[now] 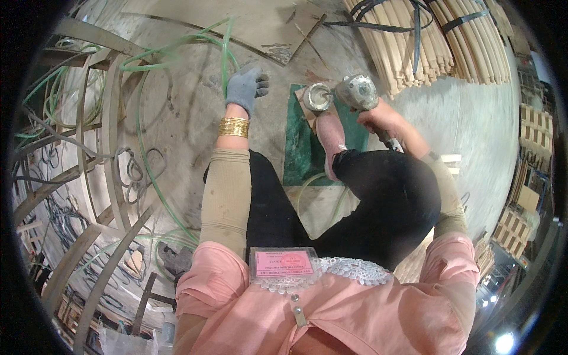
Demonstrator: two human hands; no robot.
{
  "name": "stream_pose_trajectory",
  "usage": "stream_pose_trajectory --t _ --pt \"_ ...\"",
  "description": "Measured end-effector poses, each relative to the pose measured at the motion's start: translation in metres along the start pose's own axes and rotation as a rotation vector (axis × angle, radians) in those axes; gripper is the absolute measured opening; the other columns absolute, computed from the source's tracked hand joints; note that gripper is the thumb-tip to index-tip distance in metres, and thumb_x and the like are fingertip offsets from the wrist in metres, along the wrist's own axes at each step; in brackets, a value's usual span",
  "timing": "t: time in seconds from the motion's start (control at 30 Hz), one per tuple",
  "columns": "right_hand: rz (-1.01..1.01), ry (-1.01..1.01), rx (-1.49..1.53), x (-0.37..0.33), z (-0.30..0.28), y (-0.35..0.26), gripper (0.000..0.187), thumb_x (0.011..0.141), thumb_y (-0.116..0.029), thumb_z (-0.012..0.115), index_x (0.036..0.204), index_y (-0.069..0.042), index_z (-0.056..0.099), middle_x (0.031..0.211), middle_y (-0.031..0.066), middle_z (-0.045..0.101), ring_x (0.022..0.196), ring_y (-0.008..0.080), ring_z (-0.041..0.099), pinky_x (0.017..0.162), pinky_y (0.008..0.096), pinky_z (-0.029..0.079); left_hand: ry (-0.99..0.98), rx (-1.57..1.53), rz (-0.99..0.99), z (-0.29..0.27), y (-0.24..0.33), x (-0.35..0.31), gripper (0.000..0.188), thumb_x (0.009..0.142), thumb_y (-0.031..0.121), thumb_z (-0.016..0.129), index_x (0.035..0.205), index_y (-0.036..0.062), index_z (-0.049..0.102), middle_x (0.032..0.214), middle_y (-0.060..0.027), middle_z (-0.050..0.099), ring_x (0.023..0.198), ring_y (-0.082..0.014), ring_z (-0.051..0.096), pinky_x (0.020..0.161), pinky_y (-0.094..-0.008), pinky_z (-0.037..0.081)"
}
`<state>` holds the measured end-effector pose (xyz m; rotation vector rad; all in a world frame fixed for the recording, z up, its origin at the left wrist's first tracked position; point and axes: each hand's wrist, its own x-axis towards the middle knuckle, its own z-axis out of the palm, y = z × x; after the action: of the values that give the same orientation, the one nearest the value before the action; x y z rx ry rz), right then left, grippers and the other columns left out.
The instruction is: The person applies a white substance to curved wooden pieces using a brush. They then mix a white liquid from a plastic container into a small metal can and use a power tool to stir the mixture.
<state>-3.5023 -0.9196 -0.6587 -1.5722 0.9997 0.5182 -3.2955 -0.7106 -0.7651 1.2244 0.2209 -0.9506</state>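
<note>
My left hand (242,90), in a grey glove with darker fingers, reaches forward over the floor. Its fingers are bent a little and apart, and nothing shows in them. A green hose (225,53) runs close along its left side; whether they touch I cannot tell. My bare right hand (381,122) is closed round the handle of a worn, silver-grey power tool (357,92) with a rounded body. The tool's tip points left at a round, pale-faced metal cup (318,96). Beneath the cup lies a small wooden board (310,116), with my pink-socked foot (330,136) against it.
Under the foot lies a dark green mat (300,157). Bundles of pale wooden sticks (396,41), bound with black straps, lie ahead on the right. Rusty metal frames (112,148) and tangled hoses stand on the left. Wooden pallets (535,130) are stacked far right.
</note>
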Motion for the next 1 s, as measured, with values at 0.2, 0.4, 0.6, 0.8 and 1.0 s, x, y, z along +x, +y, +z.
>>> stream_pose_trajectory --t 0.2,0.4,0.6,0.8,1.0 --pt "-0.007 0.008 -0.038 0.0031 -0.0026 0.0035 0.025 0.061 0.001 0.060 0.086 0.001 0.057 0.063 0.0048 0.053 0.046 0.0124 0.048 0.039 0.0271 0.036 0.023 0.029 0.016 0.0016 0.0018 -0.0007 0.025 0.083 0.019 0.057 0.099 -0.0007 0.057 0.081 -0.0102 0.060 0.065 -0.0176 0.058 0.055 -0.0269 0.049" --pt "-0.003 0.027 -0.046 0.0031 0.0024 0.0023 0.025 0.061 0.002 0.059 0.086 0.001 0.056 0.061 0.0042 0.052 0.045 0.0121 0.046 0.039 0.0270 0.035 0.009 0.049 0.013 -0.0002 0.0013 0.0010 0.027 0.084 0.021 0.056 0.101 -0.0007 0.056 0.081 -0.0100 0.059 0.064 -0.0170 0.058 0.055 -0.0269 0.049" --pt "-0.009 0.027 -0.076 0.0055 0.0033 0.0044 0.028 0.062 0.003 0.059 0.090 0.001 0.055 0.061 0.0041 0.050 0.045 0.0125 0.046 0.039 0.0264 0.034 0.008 0.033 0.007 0.0042 0.0014 0.0008 0.027 0.083 0.020 0.057 0.101 -0.0013 0.056 0.079 -0.0092 0.059 0.062 -0.0166 0.057 0.054 -0.0271 0.049" --pt "0.001 0.002 -0.077 0.0053 0.0031 0.0039 0.024 0.062 0.000 0.061 0.086 -0.001 0.055 0.061 0.0042 0.051 0.046 0.0122 0.047 0.040 0.0266 0.036 -0.002 0.011 0.010 0.0023 0.0024 -0.0008 0.028 0.083 0.019 0.058 0.102 -0.0011 0.055 0.079 -0.0091 0.058 0.061 -0.0167 0.057 0.054 -0.0273 0.049" --pt "-0.054 -0.014 -0.055 -0.0019 0.0019 0.0022 0.017 0.063 -0.004 0.062 0.079 -0.002 0.057 0.060 0.0028 0.053 0.048 0.0111 0.048 0.042 0.0262 0.037 0.001 0.023 -0.007 0.0040 0.0044 -0.0017 0.028 0.083 0.018 0.057 0.103 -0.0011 0.055 0.078 -0.0088 0.058 0.060 -0.0163 0.056 0.053 -0.0270 0.049"
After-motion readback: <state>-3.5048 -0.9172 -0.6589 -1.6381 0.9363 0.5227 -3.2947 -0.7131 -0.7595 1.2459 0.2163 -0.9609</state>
